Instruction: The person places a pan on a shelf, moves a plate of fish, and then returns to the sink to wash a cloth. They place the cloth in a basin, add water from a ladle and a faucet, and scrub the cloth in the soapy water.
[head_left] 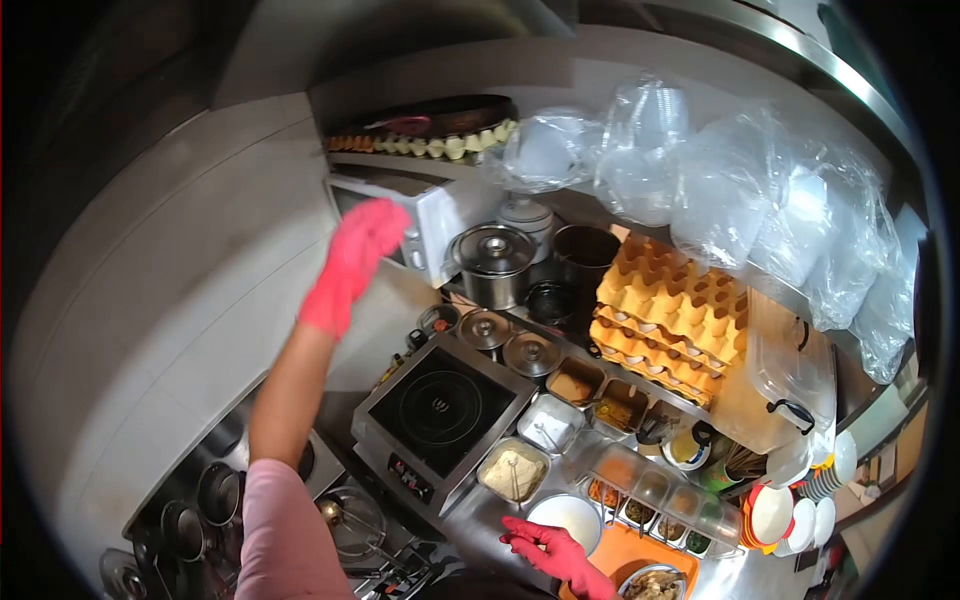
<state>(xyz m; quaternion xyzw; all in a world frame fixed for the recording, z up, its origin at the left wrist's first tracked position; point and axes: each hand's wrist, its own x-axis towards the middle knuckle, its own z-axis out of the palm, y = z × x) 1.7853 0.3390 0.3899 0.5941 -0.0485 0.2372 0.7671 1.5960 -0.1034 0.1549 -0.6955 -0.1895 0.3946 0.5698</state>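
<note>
My left hand (368, 240), in a pink rubber glove, is raised on a stretched arm in front of the microwave (432, 232). Its fingers are curled, and it covers part of the microwave's front beside the knobs. Whatever those fingers may hold is hidden. Low in the view, my right hand (550, 553) wears a matching glove. Its fingers are loosely extended with nothing visible in them, beside a white bowl (568, 520) and over the edge of an orange board (632, 553). A bowl of food (655, 583) sits by the right wrist.
An induction cooker (440, 405) stands mid-counter, with lidded pots (494, 262) behind it. Stacked egg trays (670, 310) and a clear topping box (650, 485) are to the right. Plastic-wrapped containers (730, 190) line the shelf above. Pans (190, 530) lie lower left.
</note>
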